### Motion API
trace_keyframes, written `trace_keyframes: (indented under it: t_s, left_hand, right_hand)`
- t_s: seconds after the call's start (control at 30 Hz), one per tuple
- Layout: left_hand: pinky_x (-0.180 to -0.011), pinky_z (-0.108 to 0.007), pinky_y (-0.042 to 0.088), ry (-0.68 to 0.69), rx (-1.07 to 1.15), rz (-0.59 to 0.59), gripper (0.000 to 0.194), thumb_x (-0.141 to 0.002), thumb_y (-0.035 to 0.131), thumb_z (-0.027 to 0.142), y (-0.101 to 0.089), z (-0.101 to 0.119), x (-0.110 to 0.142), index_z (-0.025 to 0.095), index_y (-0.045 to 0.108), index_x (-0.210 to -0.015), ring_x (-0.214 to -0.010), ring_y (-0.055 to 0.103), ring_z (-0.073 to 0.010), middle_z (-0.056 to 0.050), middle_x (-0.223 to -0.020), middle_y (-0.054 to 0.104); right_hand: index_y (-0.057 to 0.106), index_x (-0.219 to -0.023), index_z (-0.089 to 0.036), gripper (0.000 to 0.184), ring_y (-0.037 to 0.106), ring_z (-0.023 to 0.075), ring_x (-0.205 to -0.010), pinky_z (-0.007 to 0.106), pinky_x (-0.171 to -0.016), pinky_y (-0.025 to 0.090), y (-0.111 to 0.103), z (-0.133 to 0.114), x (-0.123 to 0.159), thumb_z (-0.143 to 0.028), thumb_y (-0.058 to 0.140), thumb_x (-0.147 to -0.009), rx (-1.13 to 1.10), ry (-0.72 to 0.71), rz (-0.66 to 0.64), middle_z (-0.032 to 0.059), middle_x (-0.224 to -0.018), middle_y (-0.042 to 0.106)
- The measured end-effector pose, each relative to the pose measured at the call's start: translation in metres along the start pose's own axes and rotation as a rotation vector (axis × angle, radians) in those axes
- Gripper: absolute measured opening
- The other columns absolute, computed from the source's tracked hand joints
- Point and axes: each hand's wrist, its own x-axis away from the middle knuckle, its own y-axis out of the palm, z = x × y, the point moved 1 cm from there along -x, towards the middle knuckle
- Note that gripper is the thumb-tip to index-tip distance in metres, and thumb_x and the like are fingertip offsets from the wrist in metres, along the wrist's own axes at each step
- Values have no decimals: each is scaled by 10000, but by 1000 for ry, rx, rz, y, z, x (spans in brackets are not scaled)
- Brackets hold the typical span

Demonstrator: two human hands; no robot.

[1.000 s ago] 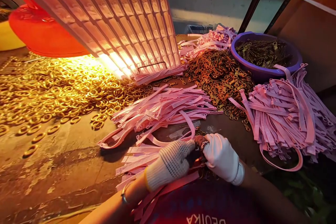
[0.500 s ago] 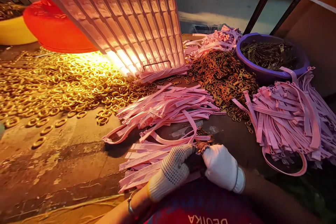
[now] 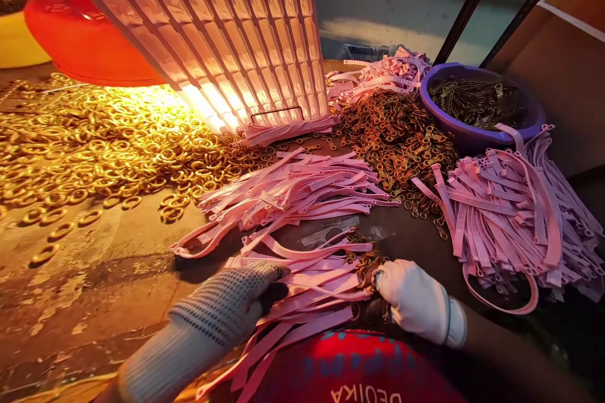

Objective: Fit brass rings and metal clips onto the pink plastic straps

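Note:
My left hand [image 3: 227, 305], in a white dotted glove with dark finger coating, is over the left part of a layer of pink straps [image 3: 307, 286]. Its fingers reach out apart, holding nothing visible. My right hand [image 3: 413, 296], in a white glove, is closed at the straps' right ends, beside a bunch of brass-coloured metal fittings [image 3: 366, 264]. What sits inside its fist is hidden. Behind both hands lies another heap of pink straps [image 3: 293, 192]. The near straps rest partly against my red shirt [image 3: 359, 365].
Gold rings [image 3: 118, 145] cover the back left under a red lamp-like shade [image 3: 89, 44]. A ribbed translucent panel [image 3: 236, 31] leans behind the straps. Brass clasps [image 3: 401, 138], a purple basin [image 3: 477, 133] and a large pink strap pile [image 3: 510, 208] stand on the right.
My hands were together at the metal fittings; now they are apart. The left hand has moved left over the straps and its fingers have opened. The right hand has shifted slightly right.

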Motion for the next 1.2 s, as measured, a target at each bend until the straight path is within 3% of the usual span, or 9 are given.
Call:
trace_keyframes:
  t_s: [0.13,0.27,0.4,0.5,0.67,0.8,1.0,1.1,1.2]
  left_hand:
    - [-740,-333,562,-160,107,79,191,-744,805,325,21,17,4,235,839,-910,-766,695,-255,-89,-831,790]
    - [-511,-222,475,-468,830,3,422,-944,624,516,45,47,-7,175,762,-1151,-591,637,-162,-58,-709,728]
    - [-967,-420,571,-541,1421,-175,569,-976,558,560,48,53,-18,97,694,-1276,-1197,678,-319,-199,-1304,702]
    - [-1148,-485,452,-514,1500,-191,509,-968,620,434,47,40,-16,68,668,-1319,-1357,571,-357,-219,-1431,623]
    - [-1154,-505,444,-519,1361,-94,394,-893,663,131,51,25,-12,76,680,-1283,-1273,642,-352,-216,-1320,698]
    - [-1145,-534,452,-494,1464,-64,395,-974,588,367,52,28,-19,117,667,-1270,-1353,578,-354,-204,-1433,626]
    - [-1071,-552,513,-361,1159,9,495,-919,607,504,65,45,-32,208,632,-1316,-1352,580,-333,-142,-1391,660]
    - [-968,-535,575,-327,1024,37,489,-883,673,440,75,56,-34,238,643,-1327,-1294,612,-346,-123,-1202,746]
    - [-881,-518,606,-307,995,44,431,-897,654,421,81,66,-31,212,681,-1273,-1224,647,-361,-124,-1077,767]
  right_hand:
    - [694,-1082,-171,210,628,208,-971,289,-848,454,-31,60,-48,-203,595,-900,19,123,-71,98,-1069,708]
    - [703,-1022,-72,231,590,292,-1061,357,-881,416,-44,144,-125,-91,509,-899,347,534,-108,204,-1075,684]
    - [708,-993,19,273,563,397,-1125,423,-867,414,-25,187,-170,4,488,-833,414,627,-137,292,-1054,655]
    - [710,-1020,39,303,603,377,-1056,395,-819,426,-16,201,-175,-7,472,-838,419,662,-148,302,-1023,659]
    - [715,-997,-34,295,616,346,-990,393,-825,431,-28,216,-164,-108,540,-771,342,673,-53,247,-1030,674]
    - [694,-1076,-95,337,639,308,-999,428,-893,498,-31,169,-136,-168,474,-830,-121,440,301,173,-1027,707]
    - [497,-1445,-248,584,684,233,-998,372,-883,578,-12,2,-82,-142,531,-871,-503,-90,356,86,-1154,713]
    - [502,-1429,-211,653,684,247,-953,384,-872,592,3,-43,-77,-59,530,-795,-418,-47,397,106,-1092,711]
    - [471,-1465,-220,668,688,245,-1037,398,-940,591,13,-48,-76,-54,486,-818,-442,-2,482,110,-1157,705]
